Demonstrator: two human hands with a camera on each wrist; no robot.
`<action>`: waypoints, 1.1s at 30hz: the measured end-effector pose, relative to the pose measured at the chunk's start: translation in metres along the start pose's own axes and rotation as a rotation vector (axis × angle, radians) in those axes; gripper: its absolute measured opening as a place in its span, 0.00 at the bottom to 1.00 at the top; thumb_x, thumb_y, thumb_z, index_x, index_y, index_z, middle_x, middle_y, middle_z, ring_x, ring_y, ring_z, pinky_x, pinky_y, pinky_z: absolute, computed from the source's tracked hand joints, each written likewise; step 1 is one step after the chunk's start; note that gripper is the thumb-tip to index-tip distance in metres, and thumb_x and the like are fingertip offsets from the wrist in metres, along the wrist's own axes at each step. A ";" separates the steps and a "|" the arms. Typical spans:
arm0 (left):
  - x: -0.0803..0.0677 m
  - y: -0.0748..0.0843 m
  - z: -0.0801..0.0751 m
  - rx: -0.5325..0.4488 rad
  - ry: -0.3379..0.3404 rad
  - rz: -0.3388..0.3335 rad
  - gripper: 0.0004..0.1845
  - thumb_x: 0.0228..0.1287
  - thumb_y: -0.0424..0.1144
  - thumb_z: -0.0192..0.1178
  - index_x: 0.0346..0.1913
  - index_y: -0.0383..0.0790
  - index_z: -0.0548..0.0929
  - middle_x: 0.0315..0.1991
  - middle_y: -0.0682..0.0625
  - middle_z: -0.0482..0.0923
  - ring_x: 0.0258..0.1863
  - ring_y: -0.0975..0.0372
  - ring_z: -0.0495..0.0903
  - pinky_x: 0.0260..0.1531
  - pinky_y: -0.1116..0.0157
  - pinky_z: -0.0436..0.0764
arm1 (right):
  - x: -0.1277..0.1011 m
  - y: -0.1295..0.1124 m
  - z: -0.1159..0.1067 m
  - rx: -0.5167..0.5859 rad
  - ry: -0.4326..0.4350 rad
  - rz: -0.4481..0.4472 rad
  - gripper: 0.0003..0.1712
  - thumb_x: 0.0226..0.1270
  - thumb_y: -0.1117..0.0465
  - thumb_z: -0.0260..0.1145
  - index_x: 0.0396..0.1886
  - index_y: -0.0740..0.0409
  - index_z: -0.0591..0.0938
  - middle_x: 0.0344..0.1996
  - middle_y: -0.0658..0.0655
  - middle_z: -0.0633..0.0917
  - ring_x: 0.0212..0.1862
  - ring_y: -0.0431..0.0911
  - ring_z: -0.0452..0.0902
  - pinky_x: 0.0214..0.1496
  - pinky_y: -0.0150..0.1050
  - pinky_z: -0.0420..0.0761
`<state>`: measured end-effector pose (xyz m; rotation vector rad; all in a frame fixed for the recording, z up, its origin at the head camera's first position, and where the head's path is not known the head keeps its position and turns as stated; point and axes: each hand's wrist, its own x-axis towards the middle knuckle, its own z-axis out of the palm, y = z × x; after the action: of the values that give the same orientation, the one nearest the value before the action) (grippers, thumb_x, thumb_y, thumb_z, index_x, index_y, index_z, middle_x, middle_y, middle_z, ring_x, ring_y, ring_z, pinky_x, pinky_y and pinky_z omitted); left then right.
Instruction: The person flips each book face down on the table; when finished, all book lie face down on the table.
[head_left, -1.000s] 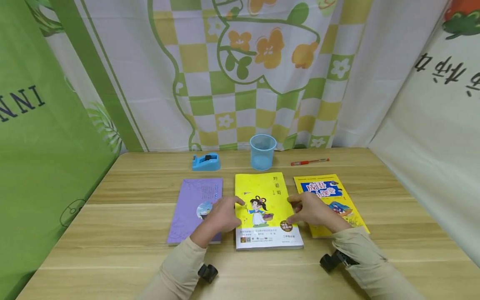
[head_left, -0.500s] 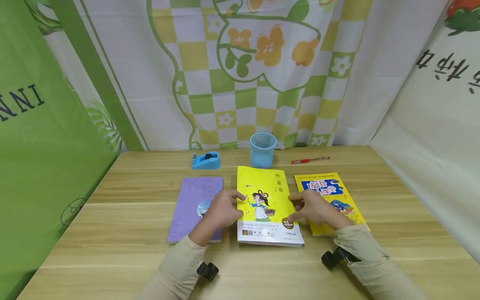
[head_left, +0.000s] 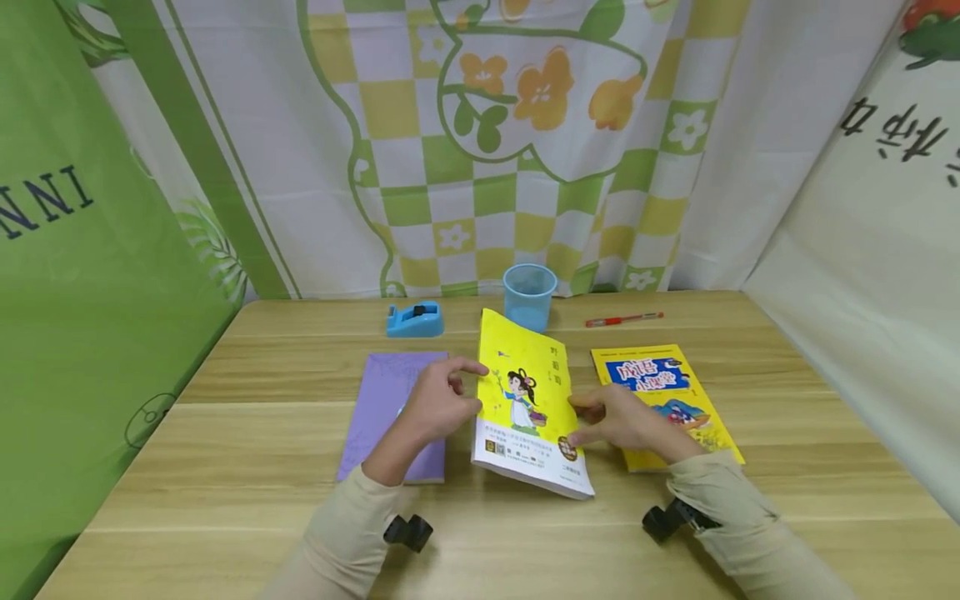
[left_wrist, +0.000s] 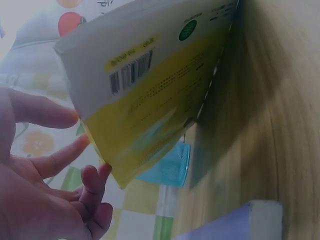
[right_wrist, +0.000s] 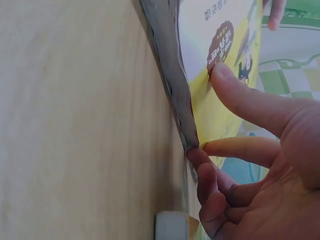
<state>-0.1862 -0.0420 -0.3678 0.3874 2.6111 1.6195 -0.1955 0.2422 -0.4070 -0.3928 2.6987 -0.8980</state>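
A yellow and white paperback book [head_left: 521, 375] is tilted in the head view, its left side raised off the wooden table and its right side low. My left hand [head_left: 435, 396] holds the raised left edge with the fingertips. In the left wrist view the book's back cover [left_wrist: 150, 85] with a barcode faces the camera, and the thumb and fingers meet its edge. My right hand [head_left: 618, 421] grips the lower right edge. The right wrist view shows the right thumb [right_wrist: 232, 87] on the front cover and fingers at the page edge, close to the tabletop.
A purple book [head_left: 371, 408] lies to the left, partly behind my left hand. To the right is a yellow and blue book [head_left: 678, 412], partly under my right forearm. Along the back stand a blue tape dispenser [head_left: 416, 321], a blue mesh cup [head_left: 529, 300] and a red pen [head_left: 624, 319].
The middle book lay flat a second ago. Its left side has since come up and it now slants down to the right. My left hand has risen with it; my right hand has barely moved.
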 end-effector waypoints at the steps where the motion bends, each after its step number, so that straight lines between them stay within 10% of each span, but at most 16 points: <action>1: 0.000 0.000 -0.001 -0.006 0.006 0.022 0.26 0.44 0.20 0.55 0.50 0.35 0.86 0.23 0.46 0.65 0.25 0.58 0.64 0.20 0.67 0.60 | 0.000 0.000 0.000 -0.001 -0.001 -0.004 0.41 0.55 0.50 0.80 0.65 0.65 0.78 0.56 0.62 0.85 0.41 0.46 0.73 0.44 0.38 0.75; 7: -0.001 0.004 -0.003 -0.036 0.039 0.106 0.30 0.42 0.16 0.56 0.53 0.36 0.85 0.34 0.39 0.75 0.33 0.53 0.69 0.25 0.67 0.64 | -0.001 -0.004 0.003 0.003 0.008 -0.048 0.41 0.54 0.49 0.79 0.66 0.62 0.78 0.43 0.55 0.86 0.39 0.46 0.71 0.38 0.36 0.70; 13: -0.004 0.008 -0.003 -0.046 0.061 0.210 0.31 0.49 0.22 0.68 0.61 0.35 0.81 0.53 0.39 0.82 0.34 0.57 0.73 0.43 0.61 0.68 | -0.003 -0.009 0.008 0.007 0.072 -0.114 0.43 0.52 0.49 0.81 0.68 0.54 0.78 0.58 0.59 0.84 0.48 0.49 0.75 0.47 0.41 0.76; 33: -0.004 0.011 0.003 -0.045 -0.042 0.268 0.32 0.57 0.30 0.71 0.67 0.37 0.77 0.55 0.43 0.83 0.38 0.58 0.76 0.49 0.54 0.71 | -0.013 -0.030 0.005 0.183 0.085 -0.269 0.41 0.59 0.53 0.77 0.72 0.51 0.74 0.56 0.61 0.86 0.50 0.56 0.80 0.46 0.38 0.79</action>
<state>-0.1796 -0.0361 -0.3594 0.7889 2.5773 1.7179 -0.1771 0.2210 -0.3904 -0.7034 2.6498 -1.2498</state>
